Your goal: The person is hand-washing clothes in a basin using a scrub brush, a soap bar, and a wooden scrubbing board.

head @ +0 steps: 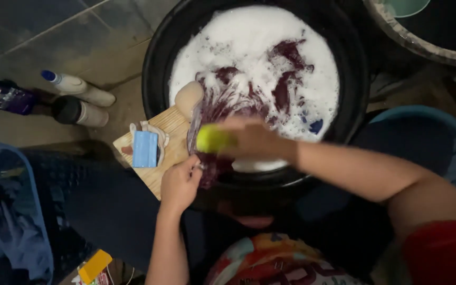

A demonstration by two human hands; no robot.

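At far left, a blue laundry basket (6, 211) with dark clothes heaped inside, and behind it on the tiled floor (54, 26) two plastic bottles (80, 89) lying on their sides, one blue-capped, one dark-capped. Low down, a small yellow packet (95, 265). Further right, a wooden washboard (172, 148) propped against the rim of a black tub (157, 63), carrying a blue bar of soap (145, 149) on a pale cloth. Dim room, grey tiles, bare floor around the tub. Inside the tub, thick white foam (249, 37) with folds of maroon cloth (228, 105) showing through, one end drawn up over the near rim. Left hand (180, 182) pinching that drawn-up cloth, fingers closed on it beside the board. Right hand (252, 140) blurred, fingers wrapped around a yellow-green brush (212, 139), pressed onto the cloth just above the left hand. At upper right, the edge of another basin (423, 42); at right, a blue tub rim (423, 113) behind the forearm.
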